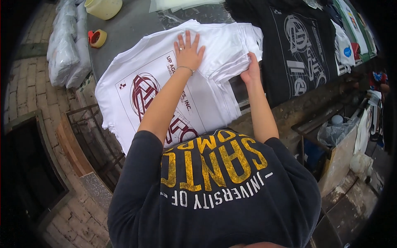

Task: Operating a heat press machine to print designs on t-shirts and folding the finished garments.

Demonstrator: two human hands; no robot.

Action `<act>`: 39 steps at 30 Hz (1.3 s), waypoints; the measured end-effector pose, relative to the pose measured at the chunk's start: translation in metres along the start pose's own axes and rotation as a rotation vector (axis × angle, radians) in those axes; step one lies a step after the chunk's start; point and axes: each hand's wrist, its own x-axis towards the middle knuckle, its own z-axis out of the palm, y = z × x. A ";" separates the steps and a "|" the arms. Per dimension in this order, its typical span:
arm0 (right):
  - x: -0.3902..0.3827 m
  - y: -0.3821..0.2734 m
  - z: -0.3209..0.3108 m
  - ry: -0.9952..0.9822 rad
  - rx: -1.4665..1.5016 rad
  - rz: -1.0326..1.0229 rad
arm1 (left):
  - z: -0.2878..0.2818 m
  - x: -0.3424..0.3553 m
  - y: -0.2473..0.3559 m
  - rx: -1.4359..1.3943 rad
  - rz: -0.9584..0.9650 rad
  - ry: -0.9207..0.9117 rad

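Observation:
A stack of white T-shirts (124, 68) with a dark red print lies on the table before me. My left hand (189, 53) rests flat on the top shirt beside the print, fingers spread. At the stack's right side my right hand (251, 73) has its fingers closed around the layered sleeve edges, thumb on top. Several sleeves lie over one another there. The lower part of the print is partly hidden behind my left forearm and my body.
To the right lies a black T-shirt (271, 58) with a grey print. A tape roll (98, 39) on a red dispenser and a pale yellow tub (103, 8) stand at the table's far left. Wrapped plastic bundles (65, 53) are beside the table. Clear plastic sheets (182, 4) lie at the back.

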 end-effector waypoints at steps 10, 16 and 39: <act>-0.052 0.036 0.093 -0.419 -0.673 -0.318 | 0.015 0.020 -0.009 0.201 -0.048 0.119; -0.104 0.098 0.129 -0.776 -1.820 -0.944 | -0.004 -0.043 -0.026 0.247 -0.052 0.022; -0.108 0.079 -0.042 -0.179 -1.207 -0.349 | -0.088 -0.071 -0.078 -1.586 -0.997 -0.119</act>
